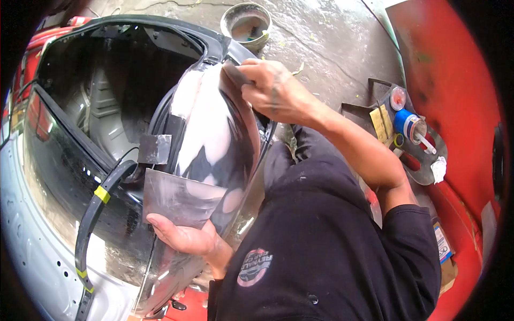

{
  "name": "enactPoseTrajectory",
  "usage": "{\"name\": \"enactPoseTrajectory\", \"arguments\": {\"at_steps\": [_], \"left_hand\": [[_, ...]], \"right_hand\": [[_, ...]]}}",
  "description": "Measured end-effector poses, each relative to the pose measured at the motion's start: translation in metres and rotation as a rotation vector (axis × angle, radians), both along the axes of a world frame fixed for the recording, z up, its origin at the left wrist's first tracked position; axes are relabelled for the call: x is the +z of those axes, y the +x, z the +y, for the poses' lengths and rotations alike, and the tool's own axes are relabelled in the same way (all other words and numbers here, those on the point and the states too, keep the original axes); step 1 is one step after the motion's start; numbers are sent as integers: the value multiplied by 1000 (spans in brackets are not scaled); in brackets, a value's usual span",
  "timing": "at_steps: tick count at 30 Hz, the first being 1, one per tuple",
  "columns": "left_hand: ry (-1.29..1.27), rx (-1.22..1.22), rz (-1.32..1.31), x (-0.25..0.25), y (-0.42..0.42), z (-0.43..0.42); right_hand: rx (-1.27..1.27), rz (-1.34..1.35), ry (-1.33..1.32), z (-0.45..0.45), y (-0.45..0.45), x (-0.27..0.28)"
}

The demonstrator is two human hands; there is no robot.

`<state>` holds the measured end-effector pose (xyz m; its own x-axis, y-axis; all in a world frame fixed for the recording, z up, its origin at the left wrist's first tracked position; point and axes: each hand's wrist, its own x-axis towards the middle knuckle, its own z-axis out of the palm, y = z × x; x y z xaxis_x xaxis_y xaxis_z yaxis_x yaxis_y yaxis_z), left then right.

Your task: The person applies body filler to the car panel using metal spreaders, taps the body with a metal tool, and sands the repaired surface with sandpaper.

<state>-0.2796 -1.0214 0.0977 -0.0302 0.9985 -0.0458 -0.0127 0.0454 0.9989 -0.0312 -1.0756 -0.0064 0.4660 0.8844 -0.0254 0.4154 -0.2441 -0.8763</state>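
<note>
My right hand (273,88) is closed round a dark sanding pad (235,74), pressed against the far end of a black car panel (201,163). White and pinkish filler patches (211,131) cover much of that curved panel. Nearer to me, my left hand (184,235) grips the lower edge of a grey rectangular sheet (182,195), its thumb along the left side. Whitish smears mark the sheet, whose exact kind I cannot make out. Just beyond it, a small dark square piece (155,148) lies on the panel's edge.
A bucket (246,27) with murky liquid stands on the wet concrete floor beyond the panel. At right, a stand (428,155) holds a blue can (410,126) and a yellow sheet (380,124). A curved black strip with yellow tape (88,224) crosses the car body at left.
</note>
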Motion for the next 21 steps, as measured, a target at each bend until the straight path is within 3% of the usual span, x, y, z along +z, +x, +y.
{"name": "enactPoseTrajectory", "arguments": {"at_steps": [4, 11, 15, 21], "left_hand": [[4, 26, 11, -2, 3, 0], [-32, -101, -15, -5, -15, 0], [-44, -132, -4, -8, -16, -5], [-71, -144, -56, -14, -22, -4]], "right_hand": [[37, 116, -115, -30, 4, 23], [-120, -90, 57, -37, -59, 8], [-80, 211, 84, -55, -50, 24], [-210, 43, 51, -72, -78, 6]]}}
